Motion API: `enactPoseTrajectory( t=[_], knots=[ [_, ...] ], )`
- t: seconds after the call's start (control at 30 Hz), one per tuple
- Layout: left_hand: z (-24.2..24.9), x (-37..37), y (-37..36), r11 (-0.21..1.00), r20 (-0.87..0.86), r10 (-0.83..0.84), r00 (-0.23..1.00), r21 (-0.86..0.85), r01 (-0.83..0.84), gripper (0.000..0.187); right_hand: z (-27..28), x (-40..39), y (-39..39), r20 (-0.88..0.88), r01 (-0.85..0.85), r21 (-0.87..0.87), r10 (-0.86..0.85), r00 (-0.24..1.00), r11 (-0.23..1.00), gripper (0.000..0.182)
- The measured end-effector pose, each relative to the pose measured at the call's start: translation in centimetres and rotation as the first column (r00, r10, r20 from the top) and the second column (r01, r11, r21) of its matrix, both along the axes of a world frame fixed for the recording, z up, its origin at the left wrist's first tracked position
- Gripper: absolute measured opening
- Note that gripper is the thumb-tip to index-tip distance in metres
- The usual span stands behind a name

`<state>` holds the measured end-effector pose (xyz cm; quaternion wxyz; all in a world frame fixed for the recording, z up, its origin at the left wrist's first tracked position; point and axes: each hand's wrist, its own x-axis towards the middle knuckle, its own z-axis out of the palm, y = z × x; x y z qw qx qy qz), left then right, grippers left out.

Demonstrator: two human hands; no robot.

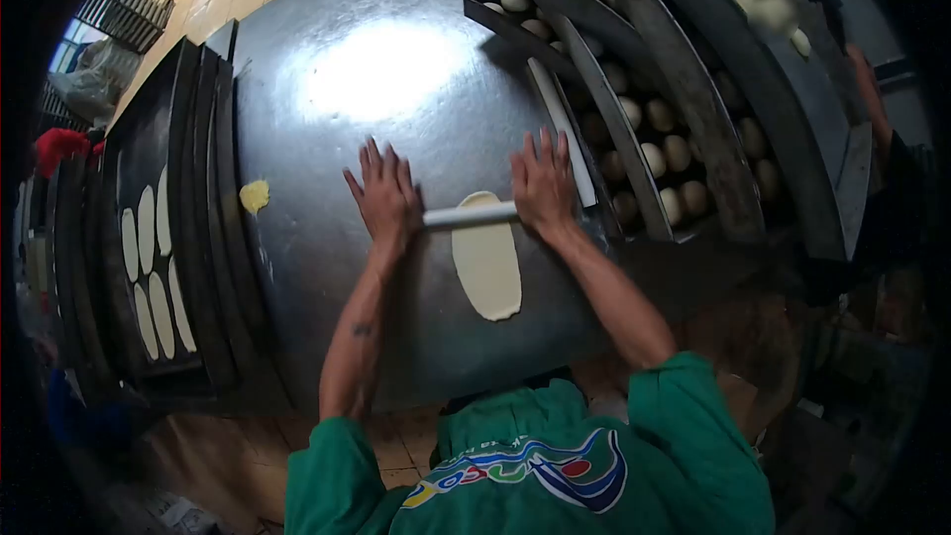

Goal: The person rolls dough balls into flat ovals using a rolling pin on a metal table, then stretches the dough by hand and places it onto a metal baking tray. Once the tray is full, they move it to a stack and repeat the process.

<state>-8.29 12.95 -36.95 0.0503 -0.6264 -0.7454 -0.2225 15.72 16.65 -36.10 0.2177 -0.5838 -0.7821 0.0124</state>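
A flat, elongated sheet of dough [488,272] lies on the metal worktable, its long side toward me. Across its far end rests a slim white rolling pin [443,218]. My left hand [384,196] lies over the pin's left end, palm down with fingers stretched forward. Over the right end is my right hand [543,178], also flat with fingers extended. Both palms cover the pin's ends. Just right of my right hand, a long white bar [561,129] lies beside the trays.
Stacked dark trays [208,238] stand at the left; the top tray holds several flat dough strips [159,312]. A yellow lump [255,196] sits on the worktable [297,168]. At the right, long metal trays [684,69] hold dough balls [677,152]. Another person's arm [868,89] shows far right.
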Motion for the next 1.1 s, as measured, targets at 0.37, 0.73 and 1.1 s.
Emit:
enactPoseTrajectory(
  t=[0.37,0.73,1.1],
  knots=[
    [-0.4,2.3,-6.9,0.969,0.147,-0.168,0.975,-0.156,0.191,0.053,-0.5,0.4,-5.0,0.011,-0.033,-0.194,0.036,0.999,0.980,0.061],
    [2.0,7.0,-26.8,0.948,0.064,-0.286,0.956,-0.129,0.292,0.049,-0.8,7.8,-19.7,-0.185,-0.469,-0.212,0.436,0.881,0.857,0.038],
    [-0.2,4.6,-29.8,0.980,0.875,-0.134,0.466,0.185,-0.066,0.011,39.3,24.0,-2.0,-0.042,-0.203,0.427,0.243,0.969,0.881,0.018]
  ],
)
